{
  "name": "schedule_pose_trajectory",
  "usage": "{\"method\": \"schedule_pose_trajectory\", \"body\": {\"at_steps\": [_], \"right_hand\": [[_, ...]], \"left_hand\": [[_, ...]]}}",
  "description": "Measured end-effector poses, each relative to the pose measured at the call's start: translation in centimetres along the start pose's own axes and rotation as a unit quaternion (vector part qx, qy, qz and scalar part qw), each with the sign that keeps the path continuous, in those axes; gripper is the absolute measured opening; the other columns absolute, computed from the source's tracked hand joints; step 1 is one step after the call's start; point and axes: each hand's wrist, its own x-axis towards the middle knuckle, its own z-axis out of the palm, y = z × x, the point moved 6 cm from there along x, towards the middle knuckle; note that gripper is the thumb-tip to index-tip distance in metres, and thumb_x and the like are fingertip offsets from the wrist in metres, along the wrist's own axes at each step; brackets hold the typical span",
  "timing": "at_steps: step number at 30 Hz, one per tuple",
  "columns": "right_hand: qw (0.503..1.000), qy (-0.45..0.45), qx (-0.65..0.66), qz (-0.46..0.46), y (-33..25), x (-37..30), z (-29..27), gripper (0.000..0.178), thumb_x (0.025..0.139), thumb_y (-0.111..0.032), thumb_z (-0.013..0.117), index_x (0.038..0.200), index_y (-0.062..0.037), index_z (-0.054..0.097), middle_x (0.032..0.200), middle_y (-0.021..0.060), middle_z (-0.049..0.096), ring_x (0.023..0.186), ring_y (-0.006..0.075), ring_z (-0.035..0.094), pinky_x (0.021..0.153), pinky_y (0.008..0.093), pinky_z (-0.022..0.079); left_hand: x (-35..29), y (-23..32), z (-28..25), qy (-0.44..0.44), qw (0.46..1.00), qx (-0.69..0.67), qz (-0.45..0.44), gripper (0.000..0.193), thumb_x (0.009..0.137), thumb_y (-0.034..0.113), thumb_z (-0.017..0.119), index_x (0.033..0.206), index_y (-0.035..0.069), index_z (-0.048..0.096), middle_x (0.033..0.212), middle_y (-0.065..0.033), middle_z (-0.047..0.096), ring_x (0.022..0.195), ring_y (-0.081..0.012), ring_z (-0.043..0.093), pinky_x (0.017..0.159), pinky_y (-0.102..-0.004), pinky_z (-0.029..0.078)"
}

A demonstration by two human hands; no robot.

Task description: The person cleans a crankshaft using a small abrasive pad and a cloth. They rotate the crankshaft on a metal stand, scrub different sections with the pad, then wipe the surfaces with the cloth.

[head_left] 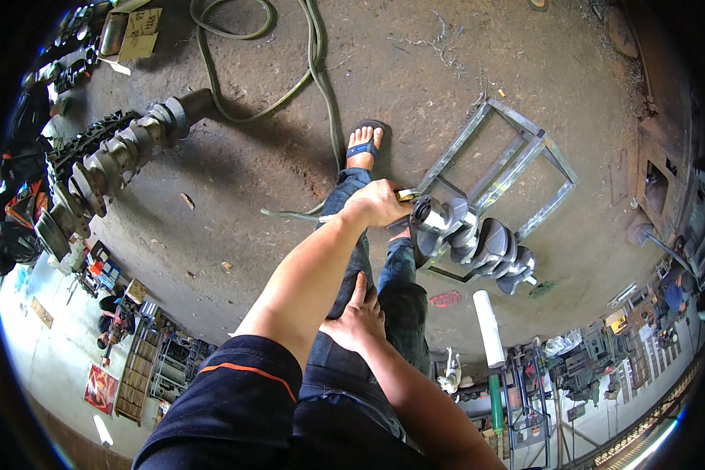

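My left hand (pixel 380 204) is closed around a small yellow-and-black tool (pixel 406 194), most of it hidden in the fist, so its kind is unclear. A thin pale piece shows at the other side of the fist. Just right of this hand lies a shiny crankshaft (pixel 489 244), its near end close to the tool; whether they touch I cannot tell. The crankshaft lies on or against a welded steel frame (pixel 517 168). My right hand (pixel 356 317) rests on my jeans by the knee, fingers spread and holding nothing.
A second, larger crankshaft (pixel 106 168) lies at the left. A green hose (pixel 319 74) curls across the concrete floor ahead, close to my sandalled foot (pixel 363 147). An opened cardboard box (pixel 139 35) stands far left. A white roll (pixel 489 329) and metal racks line the right.
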Motion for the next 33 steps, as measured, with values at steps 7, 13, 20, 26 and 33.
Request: {"method": "schedule_pose_trajectory", "body": {"at_steps": [7, 13, 20, 26, 33], "right_hand": [[0.999, 0.035, 0.021, -0.025, 0.3, -0.1, 0.1, 0.149, 0.064, -0.087, 0.075, 0.164, -0.0054, 0.001, 0.16, 0.039, 0.021, 0.147, 0.0514, 0.034, 0.12, 0.0607, 0.03], [0.999, 0.021, 0.019, -0.018, 0.3, 0.0, 0.1, 0.149, 0.066, -0.083, 0.077, 0.165, -0.0055, -0.003, 0.161, 0.0383, 0.019, 0.15, 0.0506, 0.031, 0.123, 0.0587, 0.027], [0.999, 0.001, 0.03, -0.018, 0.5, 0.0, 0.3, 0.146, 0.07, -0.079, 0.077, 0.165, -0.0059, -0.006, 0.163, 0.0384, 0.016, 0.152, 0.051, 0.026, 0.124, 0.0585, 0.024], [0.999, 0.009, 0.042, -0.017, 0.8, -0.1, 0.3, 0.144, 0.071, -0.078, 0.077, 0.165, -0.0055, -0.003, 0.162, 0.0397, 0.017, 0.152, 0.0526, 0.026, 0.123, 0.0613, 0.025], [0.998, 0.01, 0.048, -0.027, 0.7, -0.1, 0.2, 0.144, 0.071, -0.077, 0.077, 0.166, -0.006, -0.004, 0.162, 0.0401, 0.017, 0.151, 0.0523, 0.027, 0.122, 0.0606, 0.026]], "left_hand": [[-4.0, 1.6, 1.0, -0.016, 0.999, -0.011, 0.04, 0.047, 0.085, 0.047, 0.067, 0.115, 0.012, 0.075, 0.107, -0.0214, 0.076, 0.107, -0.0379, 0.071, 0.096, -0.044, 0.056], [-6.6, 0.4, 2.3, -0.022, 0.999, 0.031, -0.012, 0.046, 0.086, 0.047, 0.065, 0.117, 0.013, 0.074, 0.107, -0.0196, 0.076, 0.105, -0.0371, 0.072, 0.094, -0.044, 0.058], [-7.2, 2.4, 1.6, 0.039, 0.999, 0.028, -0.002, 0.043, 0.087, 0.044, 0.065, 0.116, 0.013, 0.074, 0.105, -0.0174, 0.077, 0.104, -0.0365, 0.073, 0.093, -0.0448, 0.058], [-7.0, 2.0, 2.9, 0.021, 0.998, 0.062, -0.011, 0.044, 0.086, 0.044, 0.067, 0.116, 0.012, 0.073, 0.106, -0.0174, 0.076, 0.104, -0.0357, 0.073, 0.092, -0.0446, 0.058], [-6.1, 1.1, 3.5, 0.0, 0.998, 0.047, -0.036, 0.046, 0.087, 0.046, 0.067, 0.118, 0.014, 0.074, 0.108, -0.0188, 0.076, 0.106, -0.0358, 0.073, 0.094, -0.0445, 0.058]]}}
